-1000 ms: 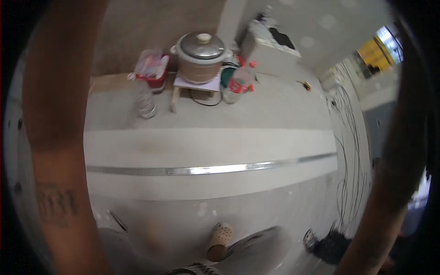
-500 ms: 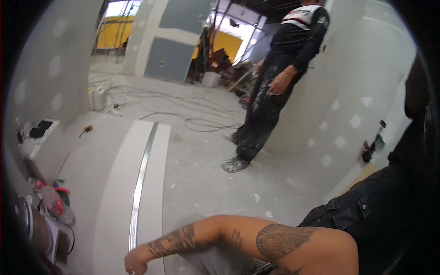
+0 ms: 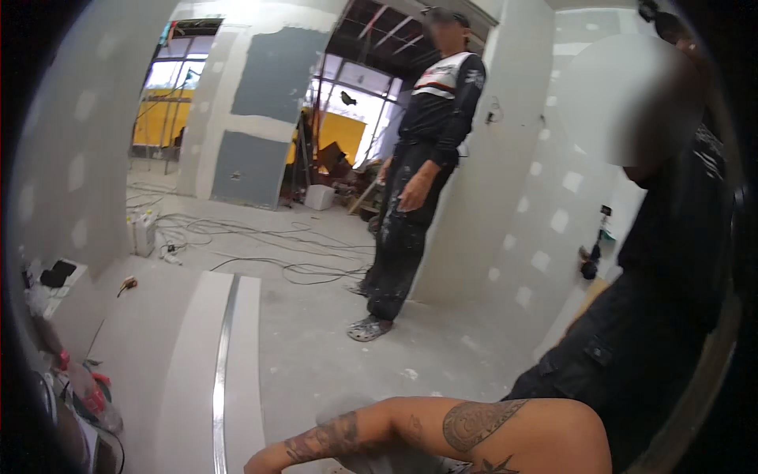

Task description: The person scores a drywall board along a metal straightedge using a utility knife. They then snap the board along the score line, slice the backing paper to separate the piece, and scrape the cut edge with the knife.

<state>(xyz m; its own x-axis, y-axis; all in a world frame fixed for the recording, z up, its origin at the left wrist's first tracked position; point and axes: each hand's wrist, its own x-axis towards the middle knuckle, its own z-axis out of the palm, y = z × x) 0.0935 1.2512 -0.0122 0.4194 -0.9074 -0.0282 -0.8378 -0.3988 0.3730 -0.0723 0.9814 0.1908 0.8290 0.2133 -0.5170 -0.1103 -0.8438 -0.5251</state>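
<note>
- Right hand point(image 3: 257, 464) at the lower edge, mostly cut off, so whether its fingers are spread or closed on something cannot be told; the left hand is out of view.
- Metal strip point(image 3: 222, 371), just left of the right hand; it lies lengthwise on the white board point(image 3: 189, 371), which probably gives it flat, even backing.
- That board rests on the floor point(image 3: 332, 371), likely for steady support; it runs ahead from beside the hand.
- Clear bottle point(image 3: 93, 401), farther left, beyond the board's edge.
- Co-worker point(image 3: 418, 158) stands ahead and right of the hand, off the board, perhaps to spare it.
</note>
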